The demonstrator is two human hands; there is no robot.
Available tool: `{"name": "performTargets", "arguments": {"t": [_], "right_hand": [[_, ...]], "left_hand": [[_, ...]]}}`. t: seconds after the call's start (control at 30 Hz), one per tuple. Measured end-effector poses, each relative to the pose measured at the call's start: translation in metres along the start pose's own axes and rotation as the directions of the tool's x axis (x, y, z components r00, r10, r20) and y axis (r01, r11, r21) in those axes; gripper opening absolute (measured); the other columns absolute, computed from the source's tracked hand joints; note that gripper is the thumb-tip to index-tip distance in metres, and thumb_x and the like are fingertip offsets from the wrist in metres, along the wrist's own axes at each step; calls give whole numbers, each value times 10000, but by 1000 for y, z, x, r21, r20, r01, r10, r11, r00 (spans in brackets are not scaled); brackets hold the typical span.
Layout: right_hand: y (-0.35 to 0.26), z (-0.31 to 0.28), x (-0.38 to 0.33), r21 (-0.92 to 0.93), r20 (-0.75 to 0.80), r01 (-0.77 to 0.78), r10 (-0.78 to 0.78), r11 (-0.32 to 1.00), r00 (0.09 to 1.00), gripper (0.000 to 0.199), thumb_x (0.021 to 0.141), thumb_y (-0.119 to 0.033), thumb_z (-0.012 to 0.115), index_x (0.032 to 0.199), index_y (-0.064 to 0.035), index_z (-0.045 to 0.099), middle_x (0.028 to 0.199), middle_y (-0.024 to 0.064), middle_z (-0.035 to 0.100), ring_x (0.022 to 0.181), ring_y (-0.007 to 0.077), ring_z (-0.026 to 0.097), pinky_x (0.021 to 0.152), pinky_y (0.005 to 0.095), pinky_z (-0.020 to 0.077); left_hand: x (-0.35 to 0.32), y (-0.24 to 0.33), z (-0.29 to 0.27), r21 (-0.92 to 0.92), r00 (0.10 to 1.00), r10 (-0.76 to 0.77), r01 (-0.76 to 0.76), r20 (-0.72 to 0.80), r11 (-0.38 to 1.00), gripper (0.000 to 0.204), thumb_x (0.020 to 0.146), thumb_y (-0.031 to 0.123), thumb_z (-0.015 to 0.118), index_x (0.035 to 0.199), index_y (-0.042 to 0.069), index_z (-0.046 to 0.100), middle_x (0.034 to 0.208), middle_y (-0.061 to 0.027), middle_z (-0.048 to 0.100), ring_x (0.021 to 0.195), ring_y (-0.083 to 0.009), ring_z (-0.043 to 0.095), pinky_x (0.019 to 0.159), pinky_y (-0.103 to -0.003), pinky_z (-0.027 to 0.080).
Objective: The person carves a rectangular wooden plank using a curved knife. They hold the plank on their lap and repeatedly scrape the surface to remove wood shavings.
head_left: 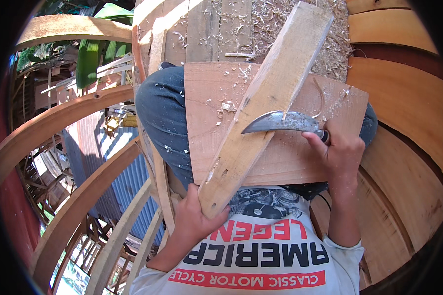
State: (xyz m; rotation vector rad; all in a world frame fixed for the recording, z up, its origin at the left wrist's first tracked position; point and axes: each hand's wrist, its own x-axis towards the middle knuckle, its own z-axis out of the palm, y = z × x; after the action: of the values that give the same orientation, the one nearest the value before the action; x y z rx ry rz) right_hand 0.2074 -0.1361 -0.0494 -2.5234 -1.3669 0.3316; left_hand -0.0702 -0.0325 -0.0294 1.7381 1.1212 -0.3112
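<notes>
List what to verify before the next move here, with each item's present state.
1. Left grip on the wooden bar: ok, closed on its near end.
2. Right grip on the curved knife: ok, closed around the handle.
3. Blade away from the left grip: ok, it crosses the bar well above that hand.
4. Bar over the board on the lap: ok, it lies diagonally across, its far end reaching past the edge.
5. Board free of wood shavings: not ok, several lie on it.
6. Blade sharpness: cannot tell from this view.
</notes>
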Motion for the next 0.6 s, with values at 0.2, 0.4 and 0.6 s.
{"name": "performTargets", "arguments": {"t": [0.2,0.4,0.6], "right_hand": [[-20,6,-17,99,-4,91,-91,991,996,519,774,-516,704,562,-86,504,465,82,471,396,257,516,387,346,387],[0,4,3,13,-90,-76,77,997,993,509,801,-496,691,586,-77,498,463,77,475,397,251,521,396,353,396],[-3,5,0,-56,-60,21,-24,998,998,507,774,-515,701,595,-91,489,494,82,488,420,256,527,404,357,396]], "left_hand": [[5,-1,-2,23,999,32,-31,-6,999,579,681,312,782,1009,-28,448,800,-246,634,742,-403,666,626,-425,521],[4,5,1,-1,1000,9,-9,-23,1000,578,679,310,787,997,-31,447,791,-248,628,756,-413,662,633,-430,520],[-1,-1,1,34,999,-6,7,-32,999,553,683,305,783,977,-19,444,777,-242,623,729,-424,651,619,-445,511]]}}
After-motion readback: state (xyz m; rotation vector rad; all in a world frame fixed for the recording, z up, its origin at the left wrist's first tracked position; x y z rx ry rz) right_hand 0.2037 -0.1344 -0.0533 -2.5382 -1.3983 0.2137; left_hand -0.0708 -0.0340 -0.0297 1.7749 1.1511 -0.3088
